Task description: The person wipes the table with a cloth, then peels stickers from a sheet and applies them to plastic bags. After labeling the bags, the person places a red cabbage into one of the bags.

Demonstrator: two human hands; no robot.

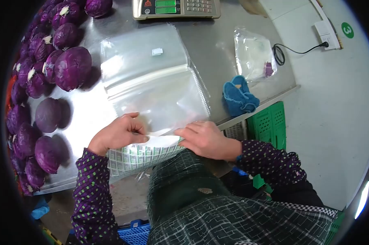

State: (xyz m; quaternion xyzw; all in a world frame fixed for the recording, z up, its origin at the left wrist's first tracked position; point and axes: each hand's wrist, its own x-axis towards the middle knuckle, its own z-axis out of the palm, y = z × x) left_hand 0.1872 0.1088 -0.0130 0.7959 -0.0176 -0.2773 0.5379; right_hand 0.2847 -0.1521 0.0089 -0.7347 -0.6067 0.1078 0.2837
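Note:
My left hand (121,132) is closed at the left part of a white sheet of green-printed labels (145,158), thumb and fingers pinched at its upper edge. On the right, my right hand (207,140) grips the same label sheet near its other end, fingers bent over the edge. The sheet bows between both hands and hangs over the table's front edge. Just beyond it lies a stack of clear plastic bags (160,96), flat on the metal table. One small white label (157,51) sits on the bags' far part.
Several red cabbages (73,68) line the table's left side. A scale (176,9) stands at the back. To the right are a blue cloth (239,96), another clear bag (253,55) and a black cable (298,51). A green crate (270,122) stands below the table edge.

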